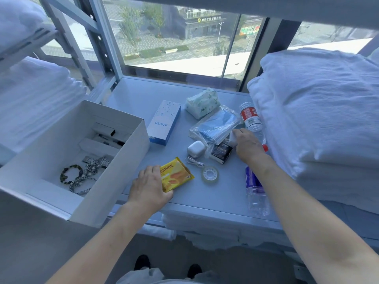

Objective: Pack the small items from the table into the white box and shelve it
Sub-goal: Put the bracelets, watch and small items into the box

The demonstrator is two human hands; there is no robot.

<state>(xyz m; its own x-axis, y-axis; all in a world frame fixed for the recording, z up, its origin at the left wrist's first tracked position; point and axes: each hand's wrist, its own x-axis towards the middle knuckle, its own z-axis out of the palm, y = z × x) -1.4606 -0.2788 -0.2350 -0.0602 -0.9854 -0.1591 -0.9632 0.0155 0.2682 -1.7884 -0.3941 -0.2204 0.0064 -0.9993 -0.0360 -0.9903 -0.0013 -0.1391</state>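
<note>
white box (114, 160) | yellow snack packet (177, 174) with orange biscuit print | pale blue Anker carton (164, 123), dotted top | white earbud case (195, 149) | black sachet (221, 151) | red-labelled bottle (251, 117) | purple-labelled bottle (255, 185) | blue masks in clear bag (217, 125) | clear tape roll (210, 174)

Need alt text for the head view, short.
The left hand grips a yellow snack packet beside the open white box; the right hand reaches among items by the mask bag.
</note>
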